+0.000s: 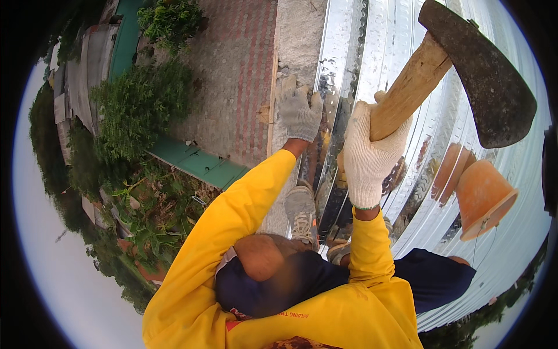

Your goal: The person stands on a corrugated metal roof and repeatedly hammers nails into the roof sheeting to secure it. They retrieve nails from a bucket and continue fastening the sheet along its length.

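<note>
Roof sheets [398, 26] spread to the person's [325, 317] right. Concrete ledge [299, 35] runs along their left edge; paved yard [232, 75] beyond it, left; trees [139, 99] at the yard's left. Left hand [300, 111] at the ledge, beside the sheets. Right hand [372, 157] over the sheets, around the axe [427, 70], its head forward and right. Bucket [485, 195] right of that hand, on the sheets.
</note>
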{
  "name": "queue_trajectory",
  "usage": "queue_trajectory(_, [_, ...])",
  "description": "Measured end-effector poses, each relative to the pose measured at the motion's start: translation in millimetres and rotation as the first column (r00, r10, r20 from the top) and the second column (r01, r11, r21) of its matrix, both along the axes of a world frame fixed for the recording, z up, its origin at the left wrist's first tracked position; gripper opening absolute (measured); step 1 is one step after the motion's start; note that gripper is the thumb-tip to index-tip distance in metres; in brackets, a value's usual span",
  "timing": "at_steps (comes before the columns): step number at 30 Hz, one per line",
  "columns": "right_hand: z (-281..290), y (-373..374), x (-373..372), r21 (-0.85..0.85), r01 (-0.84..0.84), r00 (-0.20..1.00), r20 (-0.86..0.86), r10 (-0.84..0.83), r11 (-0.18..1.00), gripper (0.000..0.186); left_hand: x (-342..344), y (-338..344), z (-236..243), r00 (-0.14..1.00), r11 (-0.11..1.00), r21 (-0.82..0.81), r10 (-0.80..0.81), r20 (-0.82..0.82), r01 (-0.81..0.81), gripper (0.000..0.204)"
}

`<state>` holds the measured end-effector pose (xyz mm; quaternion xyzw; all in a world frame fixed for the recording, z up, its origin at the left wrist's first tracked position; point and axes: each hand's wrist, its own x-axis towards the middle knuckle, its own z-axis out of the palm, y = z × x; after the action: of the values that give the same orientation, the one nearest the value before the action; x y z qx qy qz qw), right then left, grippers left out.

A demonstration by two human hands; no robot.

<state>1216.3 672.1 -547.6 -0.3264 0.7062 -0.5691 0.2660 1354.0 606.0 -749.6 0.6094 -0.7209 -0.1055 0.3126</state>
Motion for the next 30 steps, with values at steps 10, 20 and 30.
queue_trajectory(10, [-31.9,-4.0,10.1,0.325,-0.131,0.991,0.068,0.116,0.937,0.039,0.0,-2.8,1.4,1.000,1.000,-0.014,0.005,0.000,-0.005,0.038])
queue_trajectory(20, [12.8,-2.6,2.4,0.260,-0.034,0.983,0.183,-0.014,0.965,0.032,0.9,-0.4,8.7,1.000,1.000,-0.002,0.009,0.029,-0.009,0.039])
queue_trajectory(30, [-85.8,53.5,-25.6,0.478,-0.171,0.955,0.296,0.025,0.862,0.034,0.9,-12.9,24.4,0.997,1.000,0.003,-0.008,0.073,0.008,0.049])
